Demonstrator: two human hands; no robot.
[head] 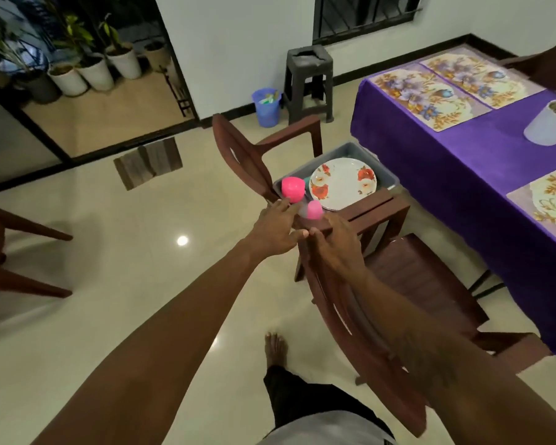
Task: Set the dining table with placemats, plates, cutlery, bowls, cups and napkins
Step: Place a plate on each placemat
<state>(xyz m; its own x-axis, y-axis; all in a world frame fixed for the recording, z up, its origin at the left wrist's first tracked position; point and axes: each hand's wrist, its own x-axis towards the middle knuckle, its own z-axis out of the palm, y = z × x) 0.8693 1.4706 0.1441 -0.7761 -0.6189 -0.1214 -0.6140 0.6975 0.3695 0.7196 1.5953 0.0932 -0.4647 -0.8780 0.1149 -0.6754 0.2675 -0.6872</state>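
**Both hands reach for the tub of dishes beside the desk**

At far left, potted plants (93, 72) stand beyond a doorway. In the middle, a grey tub (350, 148) sits on a brown chair (238, 155). It holds a large pink cup (292, 188), a small pink cup (314, 209) and floral plates (342, 183).

The left hand (276, 232) stretches to the tub's near corner. Its fingers (284, 207) are straight and loosely together, with the tips just beside the large pink cup. Contact cannot be told.

The right hand (334, 248) lies over the top of a nearer chair (366, 316), just short of the small pink cup. Its fingers are blurred and partly hidden, so their grip cannot be told.

To the right, the desk (463, 162) wears a purple cloth with three floral placemats (427, 97) and a white pot (548, 123).
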